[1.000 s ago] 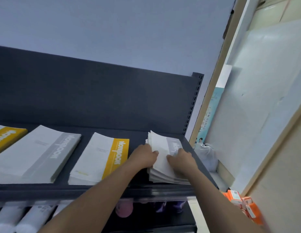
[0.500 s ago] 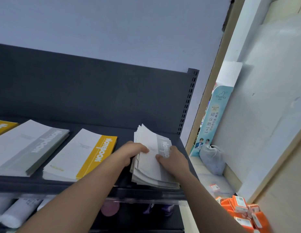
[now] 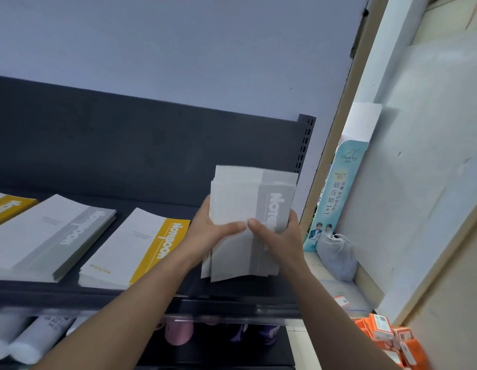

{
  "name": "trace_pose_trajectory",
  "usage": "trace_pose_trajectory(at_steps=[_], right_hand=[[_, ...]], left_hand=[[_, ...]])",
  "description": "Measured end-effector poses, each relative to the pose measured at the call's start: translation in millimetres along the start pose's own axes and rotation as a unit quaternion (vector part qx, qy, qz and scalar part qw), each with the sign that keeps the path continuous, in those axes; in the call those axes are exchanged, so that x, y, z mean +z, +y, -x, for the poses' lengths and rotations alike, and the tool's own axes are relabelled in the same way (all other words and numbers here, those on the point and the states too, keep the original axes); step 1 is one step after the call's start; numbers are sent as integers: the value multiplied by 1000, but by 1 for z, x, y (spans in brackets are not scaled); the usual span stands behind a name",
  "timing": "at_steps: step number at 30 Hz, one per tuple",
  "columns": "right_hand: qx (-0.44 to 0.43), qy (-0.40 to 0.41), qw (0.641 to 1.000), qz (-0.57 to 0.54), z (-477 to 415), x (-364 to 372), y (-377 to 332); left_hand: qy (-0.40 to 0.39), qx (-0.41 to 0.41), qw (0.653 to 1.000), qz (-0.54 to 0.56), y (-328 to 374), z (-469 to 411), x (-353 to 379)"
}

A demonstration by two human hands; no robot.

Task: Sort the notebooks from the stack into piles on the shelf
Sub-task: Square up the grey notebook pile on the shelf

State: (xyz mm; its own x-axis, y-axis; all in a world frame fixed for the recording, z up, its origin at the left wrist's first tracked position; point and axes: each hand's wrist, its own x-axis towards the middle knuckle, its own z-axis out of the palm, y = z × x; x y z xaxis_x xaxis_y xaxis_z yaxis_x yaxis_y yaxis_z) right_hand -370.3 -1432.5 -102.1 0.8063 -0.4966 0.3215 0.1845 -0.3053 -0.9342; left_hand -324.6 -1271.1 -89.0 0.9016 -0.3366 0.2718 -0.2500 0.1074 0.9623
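Head view: both hands hold one stack of thin white notebooks with a grey spine band at the right end of a dark grey metal shelf. The stack is tipped up steeply, with the top cover facing the camera and the word "Notebook" running along the grey band. Its sheets are fanned slightly, so several edges show at the top and bottom. I cannot tell whether its lower edge touches the shelf. The left hand grips the stack's left edge, fingers behind and thumb across the front cover. The right hand grips the right edge over the grey band, thumb also on the front. The two thumb tips nearly meet at mid-cover. Lying flat just left of the stack is a pile of white notebooks with a yellow spine band. Further left is a pile of white notebooks with a grey band, then a yellow-banded pile cut off by the frame edge. The piles sit apart from one another. White tubes lie on the level below. To the right of the shelf, a teal printed card stand leans against the wall, with a pale grey drawstring bag at its foot. Orange boxes sit at the lower right.
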Motion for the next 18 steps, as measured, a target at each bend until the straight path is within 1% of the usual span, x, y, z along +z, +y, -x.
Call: trace_pose_trajectory(at_steps=[4, 5, 6, 7, 8, 9, 10, 11, 12, 14, 15, 16, 18], right_hand=[[17, -4, 998, -56, 9, 4, -5], [4, 3, 998, -60, 11, 5, -11], [-24, 26, 999, -37, 11, 7, -19], [-63, 69, 995, 19, 11, 8, -28], [-117, 116, 982, 91, 10, 9, -38], [-182, 151, 958, 164, 9, 12, -49], [-238, 156, 929, 238, 7, 15, -60], [-277, 132, 899, 313, 6, 20, -73], [-300, 85, 871, 381, 2, 24, -81], [-301, -45, 830, 468, 1, 30, -96], [-292, -100, 819, 485, -1, 32, -99], [-286, -124, 817, 485, -2, 33, -100], [-302, -96, 830, 459, -2, 35, -100]], left_hand=[[-18, 33, 999, 11, 6, 2, 1], [-15, 33, 999, 9, 6, 2, 1], [-14, 33, 999, 7, 5, 2, 1], [-11, 28, 1000, 4, 4, 2, 0], [-11, 25, 1000, 1, 3, 1, 0], [-10, 24, 1000, -4, 3, 1, 0], [-9, 25, 1000, -9, 2, 0, -1], [-12, 28, 999, -14, 2, 0, -1], [-18, 32, 999, -19, 2, -2, -1], [-24, 41, 998, -33, 2, -2, -1], [-20, 39, 998, -34, 3, -2, -2], [-20, 38, 999, -31, 3, -1, -3], [-32, 46, 998, -30, 4, 0, -5]])
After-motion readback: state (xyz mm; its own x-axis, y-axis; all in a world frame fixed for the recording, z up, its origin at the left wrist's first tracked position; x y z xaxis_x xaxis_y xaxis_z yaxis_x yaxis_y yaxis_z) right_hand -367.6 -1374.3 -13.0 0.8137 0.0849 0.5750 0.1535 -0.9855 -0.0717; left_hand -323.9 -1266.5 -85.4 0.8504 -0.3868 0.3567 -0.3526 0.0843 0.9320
